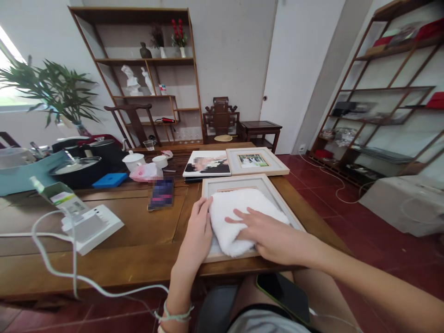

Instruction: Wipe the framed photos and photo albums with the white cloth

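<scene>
A white fluffy towel (239, 203), bunched into a thick pad, lies over the light wooden picture frame (205, 187) in front of me. My right hand (258, 229) presses on the towel from above, fingers spread and sunk into its pile, gripping a fold near the front. At the frame's left side, my left hand (197, 229) holds the edge, its fingertips beside the towel. Most of the frame's inside is hidden under the towel; a grey-white border shows around it. Behind it lies a second framed picture (253, 160), next to a photo panel (208, 163).
Left on the wooden table are a phone (161, 192), an open white box (99, 226), a white cable (45, 259), a blue case (110, 180), a lidded white cup (133, 159) and a dark pan (78, 167). A black phone (284, 296) rests on my lap.
</scene>
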